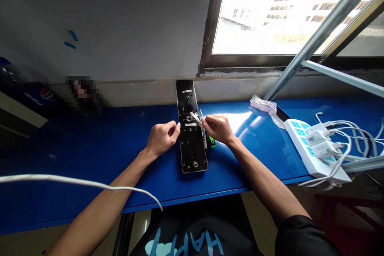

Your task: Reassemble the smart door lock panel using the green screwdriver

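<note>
A long black door-lock panel [191,144] with a gold rim lies lengthwise on the blue table [120,148], its inner side up. My left hand [162,137] rests closed at the panel's left edge, fingers curled against the rim. My right hand [218,127] is pinched on a small white piece [196,119] that reaches over the panel's middle near a round metal part. A screwdriver with a green and black handle [210,141] lies along the panel's right edge, partly under my right hand.
A white power strip [303,144] with several plugged chargers and white cables sits at the right. A small clear bag [263,104] lies near the window sill. A white cable [90,183] crosses the table's front left edge. Metal rails [318,36] lean at the window.
</note>
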Action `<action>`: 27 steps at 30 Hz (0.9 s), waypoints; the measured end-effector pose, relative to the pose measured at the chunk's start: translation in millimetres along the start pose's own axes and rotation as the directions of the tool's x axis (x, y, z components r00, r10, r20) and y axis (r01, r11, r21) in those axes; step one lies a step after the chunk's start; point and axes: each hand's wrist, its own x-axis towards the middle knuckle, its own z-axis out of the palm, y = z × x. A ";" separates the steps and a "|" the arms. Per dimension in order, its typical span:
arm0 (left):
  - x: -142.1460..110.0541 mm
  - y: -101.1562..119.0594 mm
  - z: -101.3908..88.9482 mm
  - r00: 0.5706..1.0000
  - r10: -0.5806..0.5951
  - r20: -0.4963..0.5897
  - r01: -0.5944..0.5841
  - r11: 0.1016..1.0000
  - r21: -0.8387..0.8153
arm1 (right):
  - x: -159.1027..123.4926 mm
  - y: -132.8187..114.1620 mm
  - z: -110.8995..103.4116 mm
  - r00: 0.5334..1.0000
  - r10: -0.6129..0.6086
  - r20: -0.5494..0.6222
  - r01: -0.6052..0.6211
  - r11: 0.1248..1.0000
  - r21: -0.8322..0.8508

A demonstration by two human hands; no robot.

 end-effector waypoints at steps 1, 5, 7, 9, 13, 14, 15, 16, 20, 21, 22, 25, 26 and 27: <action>0.0 0.1 0.0 1.000 0.000 -0.001 0.000 1.000 0.001 | -0.1 -0.2 0.2 1.000 -0.001 0.000 0.001 1.000 0.001; -0.1 1.5 -0.1 1.000 0.005 0.004 -0.005 1.000 0.005 | -0.2 -1.3 0.0 1.000 -0.001 0.000 0.001 1.000 0.003; -0.4 2.3 -0.1 1.000 0.012 0.011 -0.012 1.000 0.007 | 0.0 -1.6 -0.1 1.000 -0.003 -0.004 0.003 1.000 0.001; -0.7 2.4 -0.2 1.000 0.018 0.018 -0.018 1.000 0.009 | 0.0 -1.5 0.1 1.000 -0.006 -0.009 0.006 1.000 -0.002; -1.1 0.9 0.0 0.999 0.024 0.025 -0.024 1.000 0.014 | -0.5 -0.4 1.2 1.000 -0.016 -0.015 0.016 1.000 -0.006; -1.0 0.4 0.1 0.999 0.025 0.025 -0.025 1.000 0.016 | -0.7 -0.1 1.6 1.000 -0.019 -0.015 0.019 1.000 -0.007; -0.8 -0.1 0.4 0.999 0.026 0.025 -0.026 0.999 0.018 | -0.9 0.2 1.9 1.000 -0.022 -0.015 0.022 1.000 -0.007; -0.7 -0.5 0.7 0.999 0.026 0.024 -0.026 0.999 0.020 | -1.1 0.4 2.1 1.000 -0.025 -0.015 0.025 1.000 -0.007; -0.3 -1.1 1.7 0.999 0.029 0.027 -0.030 0.999 0.028 | -1.3 0.5 2.6 0.999 -0.036 -0.017 0.036 0.999 -0.005; -0.4 -1.1 1.8 0.999 0.031 0.030 -0.031 0.999 0.030 | -1.2 0.4 2.5 0.999 -0.039 -0.016 0.039 0.999 -0.005; -0.6 -1.2 1.8 0.999 0.032 0.033 -0.033 0.999 0.032 | -1.1 0.4 2.5 0.999 -0.041 -0.016 0.041 0.999 -0.006; -1.2 -2.1 2.0 0.999 0.033 0.039 -0.035 0.999 0.037 | -0.8 0.3 2.0 0.999 -0.048 -0.013 0.048 0.999 -0.007; -1.3 -2.6 2.2 0.999 0.033 0.040 -0.035 0.999 0.038 | -0.7 0.3 1.9 0.999 -0.049 -0.012 0.049 0.999 -0.007; -1.4 -3.1 2.6 0.999 0.033 0.041 -0.035 0.999 0.039 | -0.6 0.3 1.8 0.999 -0.049 -0.012 0.049 0.999 -0.007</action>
